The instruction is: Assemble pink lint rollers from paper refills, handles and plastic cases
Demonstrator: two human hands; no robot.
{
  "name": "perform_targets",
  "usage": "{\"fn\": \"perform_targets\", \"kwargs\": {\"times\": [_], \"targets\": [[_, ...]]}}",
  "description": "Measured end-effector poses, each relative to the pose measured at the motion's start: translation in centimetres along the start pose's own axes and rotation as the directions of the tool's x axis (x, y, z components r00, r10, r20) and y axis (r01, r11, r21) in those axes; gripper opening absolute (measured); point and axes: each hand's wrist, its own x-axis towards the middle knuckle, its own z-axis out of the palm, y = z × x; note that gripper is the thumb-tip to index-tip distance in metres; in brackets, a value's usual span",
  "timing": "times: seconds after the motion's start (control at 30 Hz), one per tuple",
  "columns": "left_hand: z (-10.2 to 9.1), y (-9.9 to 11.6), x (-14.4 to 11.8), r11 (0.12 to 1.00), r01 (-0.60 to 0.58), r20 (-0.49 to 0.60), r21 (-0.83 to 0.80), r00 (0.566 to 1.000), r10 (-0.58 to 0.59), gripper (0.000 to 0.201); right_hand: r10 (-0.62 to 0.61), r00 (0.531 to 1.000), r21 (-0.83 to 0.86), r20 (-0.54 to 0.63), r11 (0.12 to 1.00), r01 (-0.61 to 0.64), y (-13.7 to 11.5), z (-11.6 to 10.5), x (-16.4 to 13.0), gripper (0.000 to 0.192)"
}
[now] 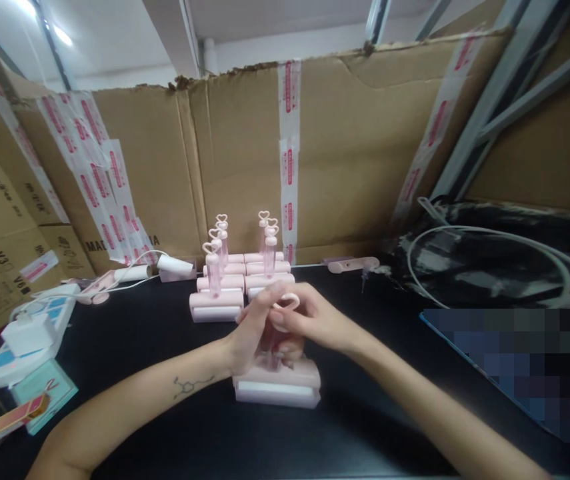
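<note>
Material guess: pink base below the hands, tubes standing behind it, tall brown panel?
Pink base: likely molded plastic, smooth low-sheen surface.
Tubes: probably clear plastic, since they look see-through; glass possible.
Brown panel: cardboard, judging by matte face, fold line and ragged top edge.

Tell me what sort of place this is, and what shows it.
Probably a small assembly or packing workstation: matching pink items stand in two rows on a black tabletop, taped cardboard walls off the back, and a power strip lies at the left.
</note>
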Motion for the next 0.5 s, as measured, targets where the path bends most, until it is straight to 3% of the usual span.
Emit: {"fn": "perform_targets", "kwargs": {"times": [0.1, 0.27, 0.33, 0.4, 0.5], "targets": [[0.0, 0.0, 0.0, 1.000, -0.007, 0.039, 0.016, 0.999, 0.006, 0.066, 0.037, 0.987, -0.044, 0.157, 0.999, -0.031, -1.8, -0.8, 1.0, 0.016], [0.3, 0.3, -0.1, 0.999, 0.043, 0.046, -0.022, 0.998, -0.042, 0.074, 0.220, 0.907, -0.070, 0.359, 0.975, -0.209, -3.1, -0.8, 1.2, 0.029], [0.2, 0.6, 0.1, 0.995, 0.088, 0.119, -0.035, 0.989, -0.084, 0.077, 0.333, 0.864, -0.073, 0.377, 0.941, -0.331, -3.0, -0.6, 0.9, 0.036], [-0.1, 0.8, 0.3, 0.989, 0.144, 0.195, -0.035, 0.972, -0.134, 0.073, 0.395, 0.850, -0.048, 0.349, 0.913, -0.404, -2.7, -0.5, 0.6, 0.042], [-0.1, 1.0, 0.3, 0.981, 0.193, 0.168, -0.022, 0.968, -0.186, 0.056, 0.308, 0.903, 0.031, 0.298, 0.943, -0.332, -2.3, -0.1, 0.3, 0.053]]}}
